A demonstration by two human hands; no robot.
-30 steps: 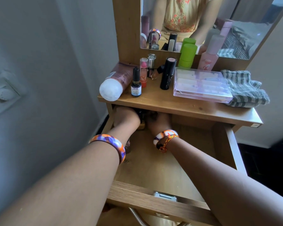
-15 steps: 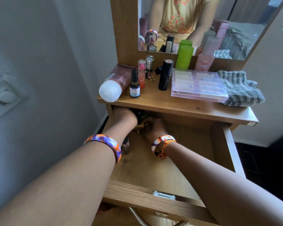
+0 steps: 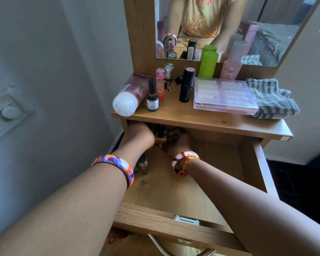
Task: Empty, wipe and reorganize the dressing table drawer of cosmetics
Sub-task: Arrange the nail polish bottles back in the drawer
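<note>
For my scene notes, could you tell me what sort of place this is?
Probably a bedroom dressing corner: a wooden dressing table with a mirror, cosmetics such as a lipstick, and bedding reflected behind.

Both forearms extend fwd, converging toward drawer (image 3: pixel 207 183) back edge. L hand (image 3: pixel 141 135) knuckles-up, fingers hidden under the top; R hand (image 3: pixel 176 143) just beside it, fingers curled, grasp unclear. Bangle on each wrist.

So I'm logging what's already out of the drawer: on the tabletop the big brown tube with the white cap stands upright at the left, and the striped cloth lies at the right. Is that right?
Not quite. The head view shows the brown tube lying on its side at the left, white cap toward the table's front edge, not upright. The striped cloth does lie at the right of the tabletop.
</note>
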